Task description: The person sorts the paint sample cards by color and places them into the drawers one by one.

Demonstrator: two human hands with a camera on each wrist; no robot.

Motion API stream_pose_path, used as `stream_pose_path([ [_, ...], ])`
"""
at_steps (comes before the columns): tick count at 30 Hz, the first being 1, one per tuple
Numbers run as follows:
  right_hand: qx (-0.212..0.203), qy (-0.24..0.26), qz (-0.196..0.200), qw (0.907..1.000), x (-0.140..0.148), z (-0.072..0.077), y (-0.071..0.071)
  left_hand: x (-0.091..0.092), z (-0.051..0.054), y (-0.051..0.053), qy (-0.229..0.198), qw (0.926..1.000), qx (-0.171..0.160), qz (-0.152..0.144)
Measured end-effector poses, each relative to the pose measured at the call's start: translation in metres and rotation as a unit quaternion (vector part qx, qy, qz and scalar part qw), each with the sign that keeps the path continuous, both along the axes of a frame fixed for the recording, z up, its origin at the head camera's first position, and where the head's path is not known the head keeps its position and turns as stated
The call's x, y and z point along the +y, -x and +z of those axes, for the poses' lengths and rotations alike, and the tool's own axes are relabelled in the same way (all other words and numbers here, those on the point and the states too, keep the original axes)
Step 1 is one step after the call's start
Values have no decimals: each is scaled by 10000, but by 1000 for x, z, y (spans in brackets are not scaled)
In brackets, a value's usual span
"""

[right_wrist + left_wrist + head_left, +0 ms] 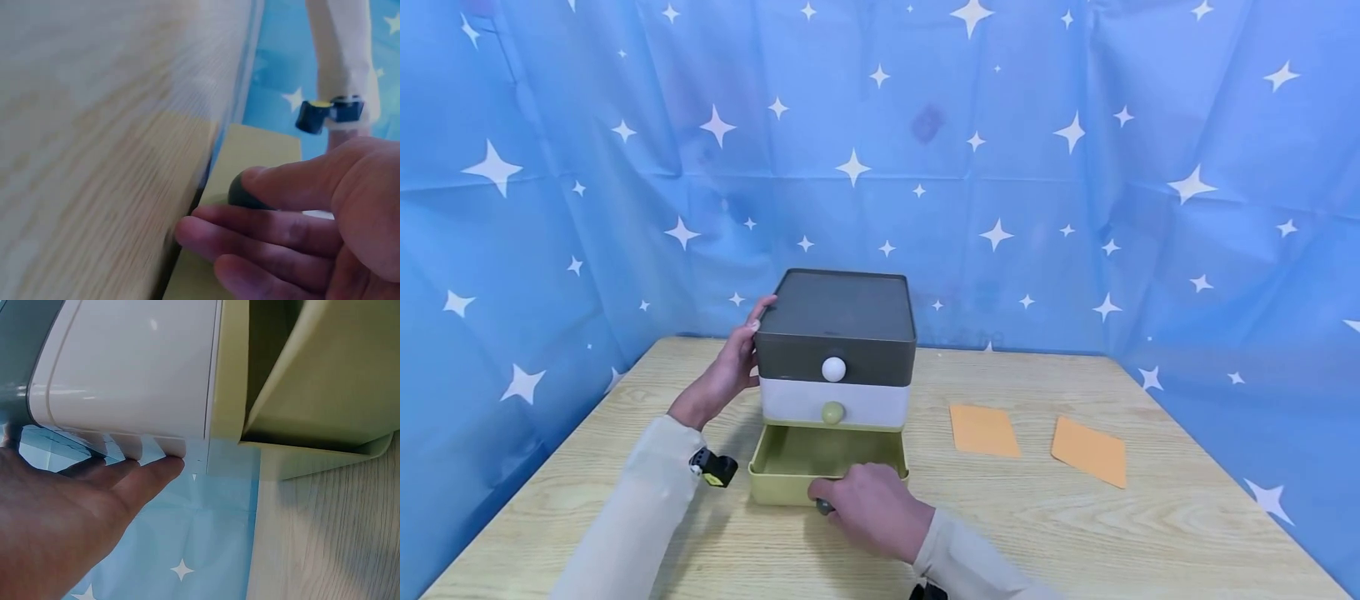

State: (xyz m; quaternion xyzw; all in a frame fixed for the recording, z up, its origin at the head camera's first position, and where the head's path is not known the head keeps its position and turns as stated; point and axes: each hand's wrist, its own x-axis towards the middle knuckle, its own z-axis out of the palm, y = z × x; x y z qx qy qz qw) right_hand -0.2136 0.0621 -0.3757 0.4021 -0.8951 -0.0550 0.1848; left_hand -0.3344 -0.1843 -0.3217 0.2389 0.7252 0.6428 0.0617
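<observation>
Drawer (775, 492), green and lowest of three, stands partly out toward the person from the drawer unit (842, 307) on the table (1037, 537). In the head view, the right hand (874, 508) is at its front, nearer to it than the left hand (726, 375), which lies along the unit's left side. Two orange sheets (985, 431) lie to the right. From the left wrist, the left hand's fingers are spread and nearly straight, tips against the white tier (131, 375), gripping nothing. From the right wrist, the right hand's thumb and fingers close around the dark knob (244, 195), directly in line with the drawer's slide.
</observation>
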Motion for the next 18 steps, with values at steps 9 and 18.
stream_pose_path([
  [9, 318, -134, 121, 9993, 1, 0, -14, 0, 1, -1, 33, 10000, 19, 49],
  [18, 222, -104, 158, 9996, 2, -1, -20, 1, -1, 0, 96, 9999, 109, 52],
])
